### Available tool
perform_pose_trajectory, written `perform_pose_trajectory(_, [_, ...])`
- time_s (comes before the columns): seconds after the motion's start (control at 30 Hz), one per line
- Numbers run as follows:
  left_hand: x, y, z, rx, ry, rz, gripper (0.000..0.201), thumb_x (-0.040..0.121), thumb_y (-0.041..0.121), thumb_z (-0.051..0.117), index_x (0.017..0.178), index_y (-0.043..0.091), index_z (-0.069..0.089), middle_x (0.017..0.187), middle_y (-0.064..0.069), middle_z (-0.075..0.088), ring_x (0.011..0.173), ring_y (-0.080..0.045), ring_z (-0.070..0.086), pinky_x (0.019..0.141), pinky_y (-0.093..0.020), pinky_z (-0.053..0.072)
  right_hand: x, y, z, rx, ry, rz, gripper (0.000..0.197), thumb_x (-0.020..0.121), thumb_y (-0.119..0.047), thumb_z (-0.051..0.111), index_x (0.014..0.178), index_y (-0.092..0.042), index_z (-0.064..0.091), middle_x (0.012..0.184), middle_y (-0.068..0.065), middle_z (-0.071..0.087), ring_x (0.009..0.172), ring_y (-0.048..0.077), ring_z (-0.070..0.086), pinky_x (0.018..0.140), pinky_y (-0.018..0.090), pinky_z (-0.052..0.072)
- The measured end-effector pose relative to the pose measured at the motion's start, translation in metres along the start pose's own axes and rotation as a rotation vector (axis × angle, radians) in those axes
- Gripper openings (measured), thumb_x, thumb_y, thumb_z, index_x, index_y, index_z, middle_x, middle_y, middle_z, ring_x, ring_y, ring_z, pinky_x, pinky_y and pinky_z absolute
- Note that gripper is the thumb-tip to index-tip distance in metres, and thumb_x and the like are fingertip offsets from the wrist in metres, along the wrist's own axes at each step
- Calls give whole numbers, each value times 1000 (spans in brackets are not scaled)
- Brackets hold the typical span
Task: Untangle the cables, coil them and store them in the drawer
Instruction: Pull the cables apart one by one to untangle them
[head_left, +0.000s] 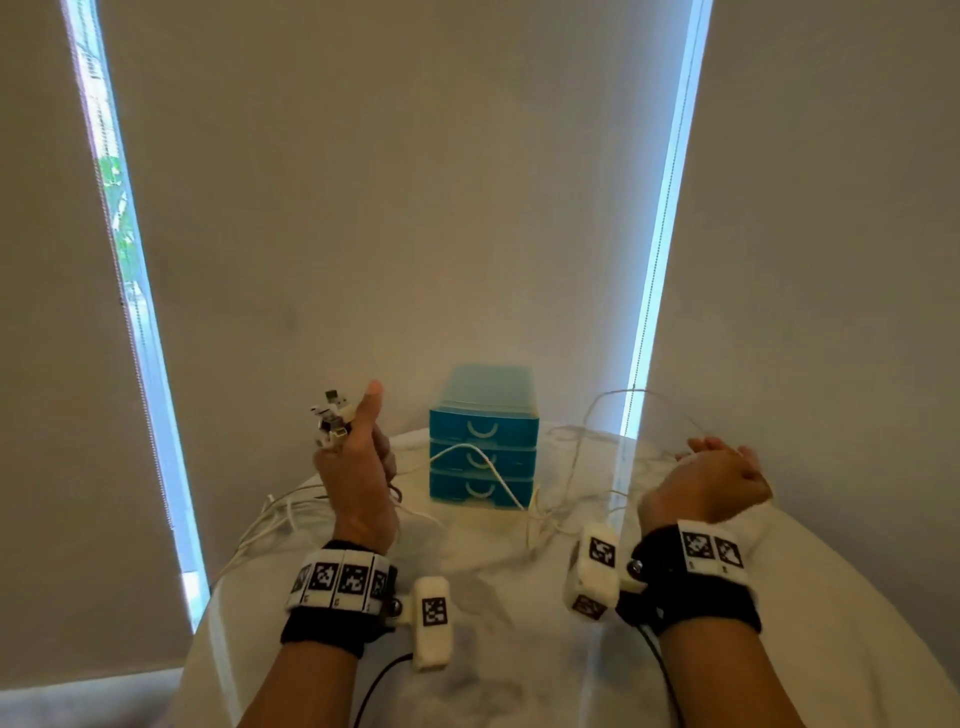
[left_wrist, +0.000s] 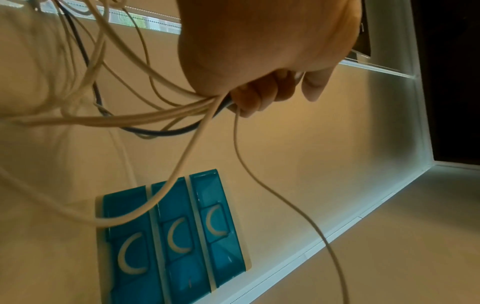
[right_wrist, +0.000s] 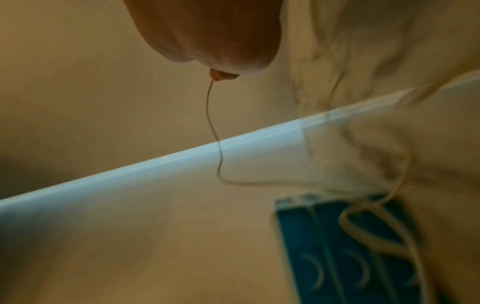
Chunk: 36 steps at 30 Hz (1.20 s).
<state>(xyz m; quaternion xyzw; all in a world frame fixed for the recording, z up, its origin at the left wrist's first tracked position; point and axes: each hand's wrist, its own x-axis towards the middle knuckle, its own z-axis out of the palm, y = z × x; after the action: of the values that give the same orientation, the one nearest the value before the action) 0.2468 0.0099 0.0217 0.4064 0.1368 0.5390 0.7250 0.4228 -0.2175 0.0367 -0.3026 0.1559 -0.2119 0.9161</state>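
Note:
My left hand (head_left: 358, 457) is raised left of the blue drawer unit (head_left: 483, 441) and grips a bundle of white cables and one dark cable (left_wrist: 182, 109). Their plug ends (head_left: 332, 415) stick out above the fist. The cables trail down onto the white table (head_left: 519, 597), and one white cable (head_left: 483, 467) drapes across the drawer fronts. My right hand (head_left: 717, 478) is lifted to the right and pinches a single thin white cable (right_wrist: 211, 115), which arcs up and back toward the drawers. All three drawers look closed.
The round table is covered with a white cloth, and its far edge lies just behind the drawer unit. Loose cable loops (head_left: 280, 519) lie on the left side and near the drawer's right corner (head_left: 545, 514). Roller blinds hang behind, with bright window gaps.

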Motion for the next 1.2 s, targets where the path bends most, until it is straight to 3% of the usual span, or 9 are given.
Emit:
perform_pose_trajectory(0.07, [-2, 0, 3, -24, -17, 59, 54, 97, 26, 77, 49, 27, 53, 48, 10, 40, 40, -8, 28, 39, -24, 21, -59, 0, 55, 23, -361, 88, 25, 113, -10, 33, 128, -7, 53, 107, 12, 72, 85, 15, 71, 64, 25, 54])
perform_pose_trajectory(0.17, [-3, -4, 3, 19, -28, 164, 52, 96, 15, 75, 51, 27, 54, 48, 10, 41, 42, -9, 30, 41, -25, 24, -162, -12, 105, -378, -1217, 429, 45, 111, -6, 51, 153, 5, 39, 149, 27, 55, 138, 35, 58, 108, 39, 56])
perform_pose_trajectory(0.27, [-2, -8, 2, 86, -48, 248, 42, 90, 16, 75, 52, 27, 61, 49, 10, 47, 45, -11, 37, 47, -26, 32, -185, -20, 112, -460, -1509, 480, 49, 112, -2, 46, 158, 8, 33, 150, 30, 57, 139, 39, 60, 117, 45, 50])
perform_pose_trajectory(0.4, [-7, -7, 4, 219, -66, 283, 41, 94, 9, 76, 60, 23, 60, 54, 10, 55, 53, -10, 47, 59, -32, 43, -135, -17, 60, -457, -1376, 339, 32, 115, -17, 45, 135, -8, 68, 116, 11, 80, 107, 25, 77, 97, 34, 62])
perform_pose_trajectory(0.6, [-11, -18, 5, 499, -361, 80, 32, 93, 23, 82, 67, 19, 66, 61, 10, 66, 59, -4, 59, 65, -23, 50, -49, 32, -58, -622, -865, 372, 24, 109, -15, 57, 126, -7, 73, 110, 16, 78, 88, 24, 69, 78, 35, 55])
perform_pose_trajectory(0.77, [-8, -42, 0, 706, -532, -48, 38, 88, 41, 86, 93, 5, 74, 93, -6, 82, 90, -23, 79, 90, -47, 63, -51, 32, -76, -713, -1028, 416, 25, 102, -34, 71, 120, -19, 79, 120, 8, 78, 107, 24, 71, 82, 35, 58])
perform_pose_trajectory(0.9, [-12, -48, 0, 757, -570, -107, 35, 93, 47, 81, 106, 15, 78, 93, 6, 82, 89, -12, 78, 86, -38, 64, -61, 39, -78, -765, -1109, 335, 23, 101, -31, 74, 123, -24, 78, 122, -5, 78, 121, 19, 69, 89, 31, 61])
perform_pose_trajectory(1.0, [-19, -44, 2, 851, -609, -148, 29, 99, 54, 70, 97, 26, 74, 62, 19, 69, 54, 0, 59, 51, -16, 45, -52, 38, -77, -521, -1032, 322, 28, 101, -17, 73, 129, -19, 75, 123, -3, 79, 118, 20, 73, 91, 29, 60])
perform_pose_trajectory(1.2, [-27, -47, 7, 962, -677, -158, 58, 96, 75, 57, 80, 20, 69, 56, 12, 55, 46, -1, 44, 48, -20, 35, -47, 37, -77, -160, -780, 526, 13, 97, 9, 68, 104, -1, 65, 104, 15, 73, 114, 30, 77, 92, 33, 64])
